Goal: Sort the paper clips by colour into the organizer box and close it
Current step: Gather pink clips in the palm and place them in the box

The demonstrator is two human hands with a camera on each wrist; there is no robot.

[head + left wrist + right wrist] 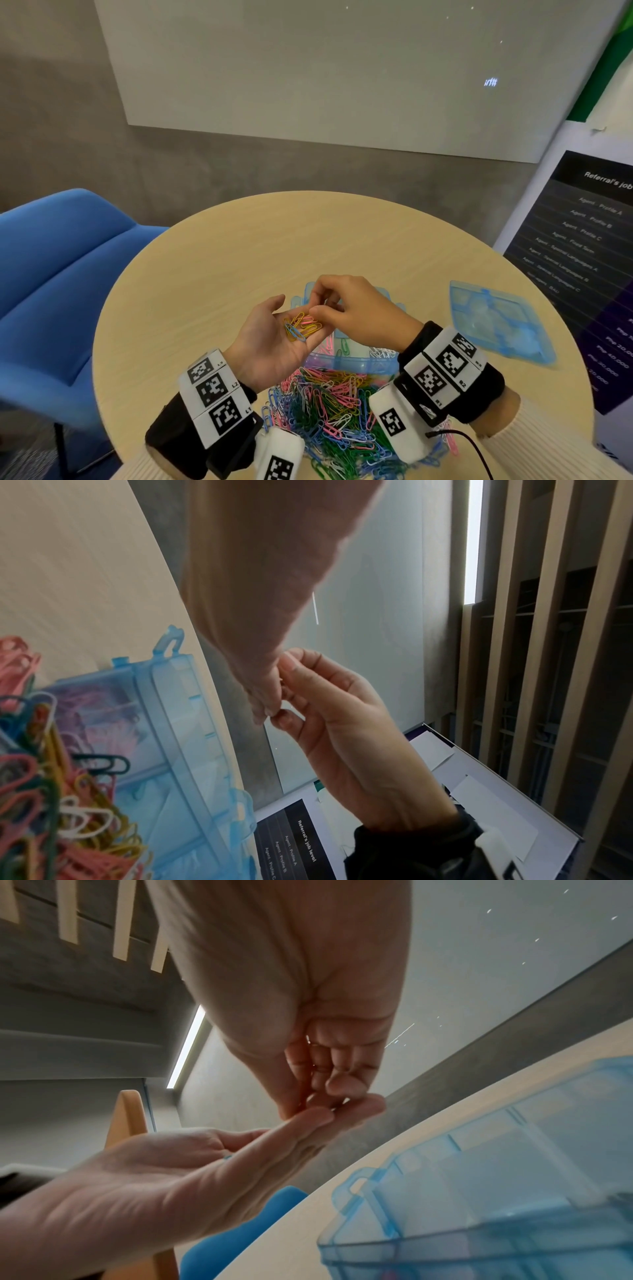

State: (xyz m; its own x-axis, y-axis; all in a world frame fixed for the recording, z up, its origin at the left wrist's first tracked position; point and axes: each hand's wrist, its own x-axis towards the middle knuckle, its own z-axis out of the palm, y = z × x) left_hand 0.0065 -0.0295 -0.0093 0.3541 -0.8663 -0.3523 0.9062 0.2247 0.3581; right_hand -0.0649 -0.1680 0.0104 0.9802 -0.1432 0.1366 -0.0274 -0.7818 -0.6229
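My left hand is held palm up over the organizer box, a clear blue tray with dividers. On that palm lie several paper clips, yellow, pink and blue. My right hand reaches in from the right and pinches one clip of this handful between thumb and forefinger. The left wrist view shows the right hand's fingertips meeting the left hand's fingers. A big mixed pile of clips lies on the table in front of the box. Some compartments hold pink and white clips.
The box's blue lid lies apart on the round wooden table, to the right. A blue chair stands at the left. A dark printed board leans at the right, beyond the table's edge.
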